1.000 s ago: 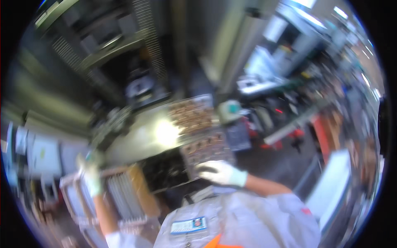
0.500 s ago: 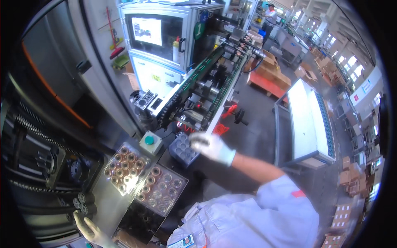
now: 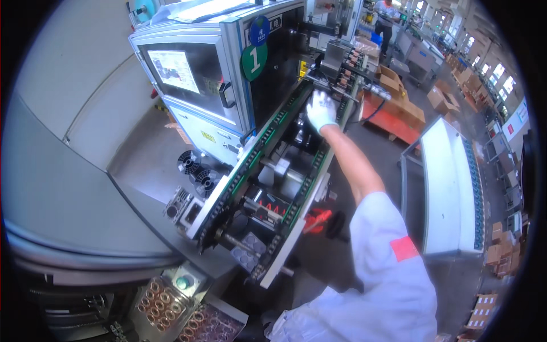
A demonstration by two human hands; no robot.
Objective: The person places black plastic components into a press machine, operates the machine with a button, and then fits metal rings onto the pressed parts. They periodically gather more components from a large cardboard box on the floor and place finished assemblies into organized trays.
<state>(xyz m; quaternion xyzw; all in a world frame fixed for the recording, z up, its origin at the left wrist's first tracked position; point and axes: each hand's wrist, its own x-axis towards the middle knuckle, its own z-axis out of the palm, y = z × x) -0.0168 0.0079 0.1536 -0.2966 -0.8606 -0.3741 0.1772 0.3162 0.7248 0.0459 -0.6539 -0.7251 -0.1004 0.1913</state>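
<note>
My right hand [image 3: 322, 111], in a white glove, reaches far forward over the upper part of the chain conveyor [image 3: 250, 157]. It is beside a dark metal fixture [image 3: 330, 60] and a row of copper-coloured parts [image 3: 351, 68]. The fingers are foreshortened and partly hidden, so whether they grip anything does not show. My left hand is out of the picture. At the lower left, a clear tray [image 3: 161, 305] holds several copper-coloured rings, and a second tray [image 3: 212, 322] beside it is partly cut off by the lower edge.
A cabinet machine [image 3: 185, 74] with a screen stands left of the conveyor. A green button box [image 3: 183, 282] sits by the trays. To the right are a white sloped rack [image 3: 447, 194], a red pallet [image 3: 393, 122] with cartons, and a person [image 3: 386, 17] far off.
My right hand has moved forward from above the grey pocketed tray to the conveyor's far part. The view has shifted up and forward, and my left hand has left it.
</note>
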